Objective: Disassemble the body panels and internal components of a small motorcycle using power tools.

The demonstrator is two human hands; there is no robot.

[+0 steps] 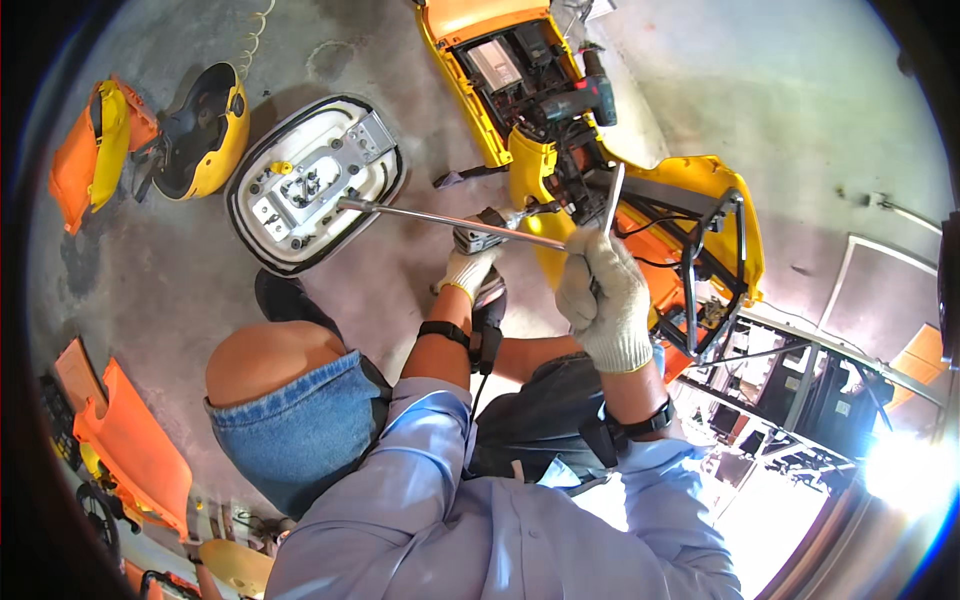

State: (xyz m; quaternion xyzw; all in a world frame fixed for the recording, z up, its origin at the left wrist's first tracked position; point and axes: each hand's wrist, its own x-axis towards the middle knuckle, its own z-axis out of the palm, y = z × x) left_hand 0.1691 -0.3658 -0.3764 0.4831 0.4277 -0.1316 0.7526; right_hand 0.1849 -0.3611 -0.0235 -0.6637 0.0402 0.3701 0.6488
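My left hand (pixel 466 272), in a white knit glove, is closed around a grey-and-black power tool (pixel 480 236). The tool's nose points right, toward the yellow scooter body (pixel 532 170). My gloved right hand (pixel 605 295) grips a long L-shaped metal bar (pixel 450 224) near its bend. Its long arm passes over the power tool and reaches left, its tip appearing over the upturned scooter seat (pixel 265 165); contact cannot be made out. The short arm rises above my right fist. A dark cordless drill (pixel 580 100) lies on the scooter's exposed inner parts.
Left of the seat sit a yellow-and-black helmet-like shell (pixel 215 140) and orange-and-yellow panels (pixel 75 155). An orange panel (pixel 135 440) leans at lower left. A black tubular frame (pixel 690 260) stands at the scooter's right side, near a metal rack (pixel 790 390). Bright light comes from lower right.
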